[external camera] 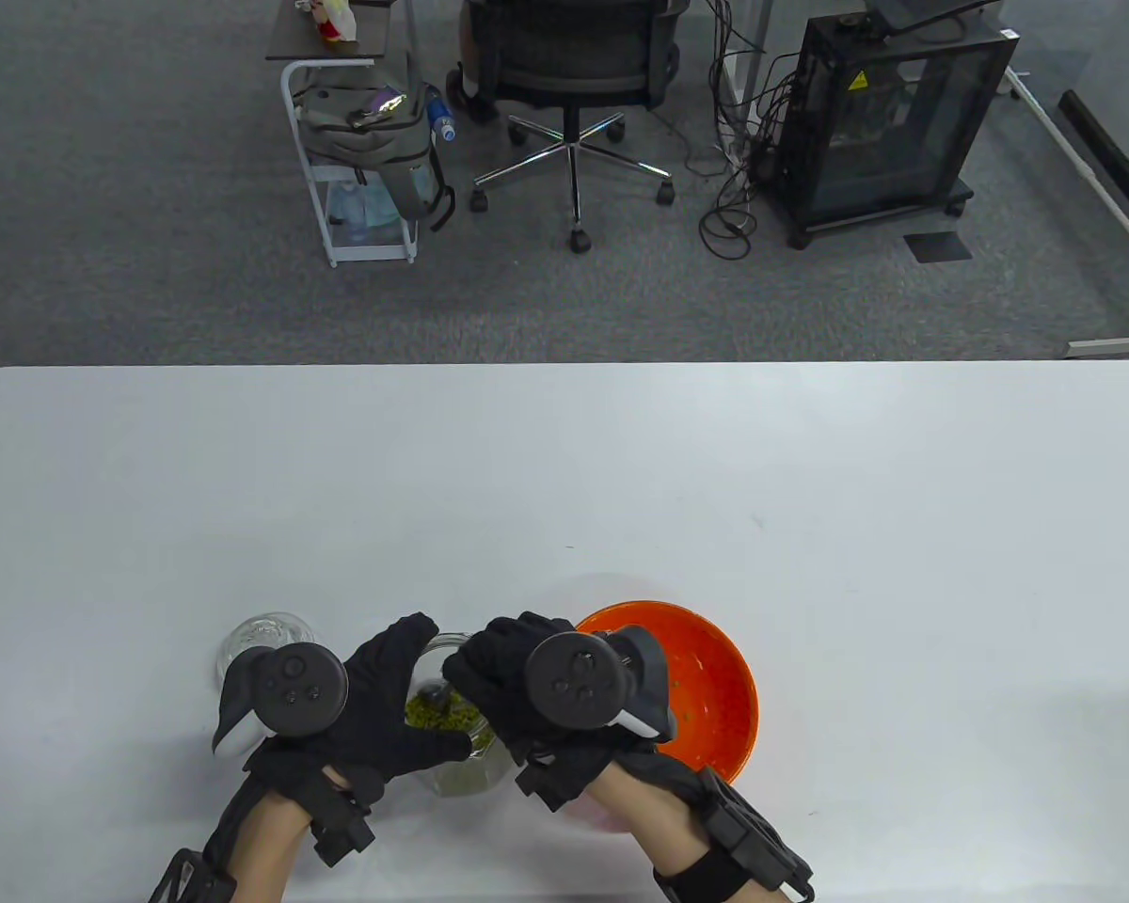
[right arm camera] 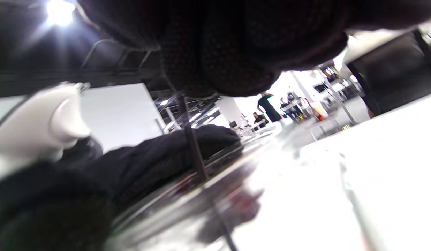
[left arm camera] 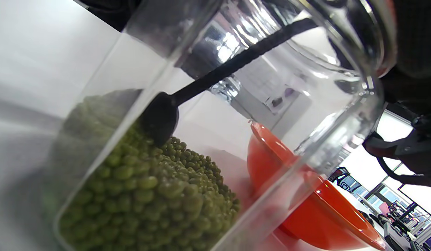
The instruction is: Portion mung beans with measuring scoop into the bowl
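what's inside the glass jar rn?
Inside the glass jar: green mung beans heaped in its lower part, and a black measuring scoop with its head touching the top of the pile. Whether the scoop holds beans can't be seen.

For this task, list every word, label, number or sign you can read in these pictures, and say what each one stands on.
No words or numbers can be read in any view.
Yellow triangular warning sign, no legible text: on the black cabinet on the floor behind the table.
Small label on the bottle by the chair: too small to read.
The jar, scoop and bowl: no markings visible.
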`<state>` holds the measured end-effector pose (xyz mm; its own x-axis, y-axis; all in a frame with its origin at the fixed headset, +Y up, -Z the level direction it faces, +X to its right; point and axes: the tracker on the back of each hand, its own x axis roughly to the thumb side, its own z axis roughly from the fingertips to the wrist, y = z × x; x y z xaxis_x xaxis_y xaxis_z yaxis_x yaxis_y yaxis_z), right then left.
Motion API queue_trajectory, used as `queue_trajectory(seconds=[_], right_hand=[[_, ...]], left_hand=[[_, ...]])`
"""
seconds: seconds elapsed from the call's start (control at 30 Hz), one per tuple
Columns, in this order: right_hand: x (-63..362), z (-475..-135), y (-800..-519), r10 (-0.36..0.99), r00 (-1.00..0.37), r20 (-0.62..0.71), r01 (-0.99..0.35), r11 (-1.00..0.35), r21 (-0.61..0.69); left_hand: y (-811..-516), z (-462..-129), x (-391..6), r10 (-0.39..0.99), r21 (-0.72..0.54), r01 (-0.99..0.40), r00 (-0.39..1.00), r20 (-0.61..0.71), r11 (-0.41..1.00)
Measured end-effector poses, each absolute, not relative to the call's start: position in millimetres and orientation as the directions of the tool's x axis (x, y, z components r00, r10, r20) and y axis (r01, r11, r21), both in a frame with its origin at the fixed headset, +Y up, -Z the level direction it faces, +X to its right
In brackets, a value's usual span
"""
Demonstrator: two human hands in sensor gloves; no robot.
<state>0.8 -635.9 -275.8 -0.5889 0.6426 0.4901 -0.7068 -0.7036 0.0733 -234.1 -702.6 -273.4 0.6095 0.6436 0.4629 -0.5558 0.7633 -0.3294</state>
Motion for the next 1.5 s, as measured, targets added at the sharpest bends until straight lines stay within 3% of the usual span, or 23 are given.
queue_trajectory(seconds=[0.13,0.37,0.67,1.5], right_hand=[[24,-289,-651,0.787,-0.523,0.329,-0.796,-0.588,0.141],[50,-299,-668,0.900,-0.425,0.093,-0.890,-0.434,0.140],[70,-295,-666,0.923,-0.381,0.052,-0.920,-0.384,0.071],[124,-305,-684,0.980,-0.182,-0.083,-0.980,-0.173,0.102]], left_hand=[[-703,-273,-234,0.640,-0.330,-0.551,0.611,0.465,0.766],[-702,-273,-234,0.640,-0.335,-0.548,0.611,0.465,0.766],[-702,-273,-234,0.645,-0.344,-0.547,0.610,0.460,0.763],[-702,-274,-236,0.641,-0.342,-0.544,0.613,0.461,0.766]])
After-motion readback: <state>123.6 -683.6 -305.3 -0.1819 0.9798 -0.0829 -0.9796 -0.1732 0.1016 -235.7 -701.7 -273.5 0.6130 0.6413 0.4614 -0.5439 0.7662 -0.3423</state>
